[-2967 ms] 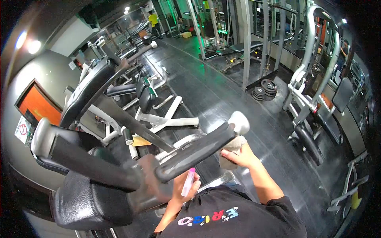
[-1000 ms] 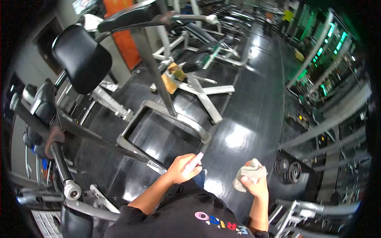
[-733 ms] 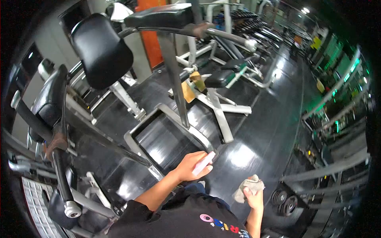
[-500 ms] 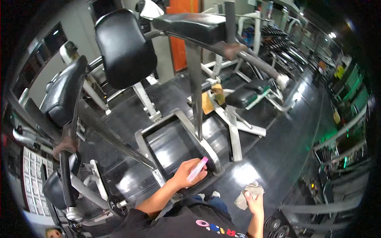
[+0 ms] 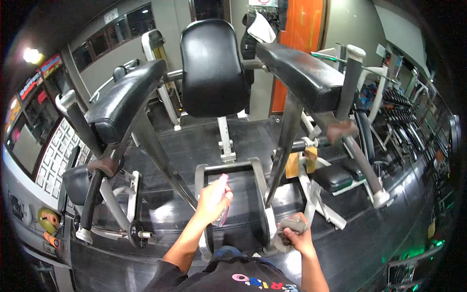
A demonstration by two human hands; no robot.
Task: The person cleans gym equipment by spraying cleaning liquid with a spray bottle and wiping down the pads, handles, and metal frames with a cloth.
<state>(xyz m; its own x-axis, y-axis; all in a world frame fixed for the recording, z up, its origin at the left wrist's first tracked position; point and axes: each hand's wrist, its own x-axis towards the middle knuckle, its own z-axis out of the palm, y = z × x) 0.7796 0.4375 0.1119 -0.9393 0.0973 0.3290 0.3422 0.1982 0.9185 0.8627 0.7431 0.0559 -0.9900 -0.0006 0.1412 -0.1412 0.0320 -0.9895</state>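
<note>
My left hand (image 5: pixel 210 203) is closed around a slim, pale pink-and-white bottle (image 5: pixel 221 189), held upright at a tilt over the foot frame of the machine before me. The bottle's lower end pokes out below my fingers, and its label cannot be read. Bunched in my right hand (image 5: pixel 301 239) is a grey cloth (image 5: pixel 283 237), with my thumb pressed on top of it. Ahead stands a dip and knee-raise machine with a black back pad (image 5: pixel 211 68), a left arm pad (image 5: pixel 127 100) and a right arm pad (image 5: pixel 304 73). Neither hand touches the pads.
The machine's metal base (image 5: pixel 265 194) spans the black floor by my feet. A bench with a black seat (image 5: pixel 333 177) stands to the right, before dumbbell racks (image 5: pixel 404 117). A weight plate (image 5: pixel 138 233) is low on the left. Behind are an orange door (image 5: pixel 297 53) and a hanging white towel (image 5: pixel 261 28).
My view has swung left, so the machine now faces me squarely. Both hands keep their hold, and the right hand with the cloth has come nearer the machine's base.
</note>
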